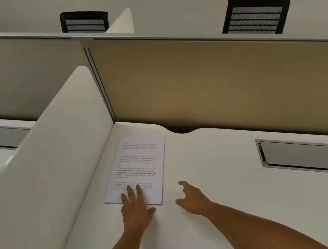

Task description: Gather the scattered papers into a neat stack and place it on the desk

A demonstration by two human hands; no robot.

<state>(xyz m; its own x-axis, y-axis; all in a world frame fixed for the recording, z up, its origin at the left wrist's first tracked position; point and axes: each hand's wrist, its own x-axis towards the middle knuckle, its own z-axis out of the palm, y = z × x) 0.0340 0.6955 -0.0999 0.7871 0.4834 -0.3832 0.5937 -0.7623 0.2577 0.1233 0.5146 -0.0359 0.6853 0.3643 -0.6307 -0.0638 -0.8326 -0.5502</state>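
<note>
A stack of white printed papers (140,167) lies flat on the white desk (222,179), in the far left corner beside the side divider. My left hand (135,207) rests flat with its fingers spread on the stack's near edge, pressing down and gripping nothing. My right hand (189,199) hovers just above the desk to the right of the stack, fingers apart and curled, holding nothing and clear of the paper.
A white curved side divider (44,177) walls off the left. A tan back partition (227,83) stands behind the desk. A metal cable tray slot (315,153) is set in the desk at right. Two black chairs (255,15) show beyond the partition.
</note>
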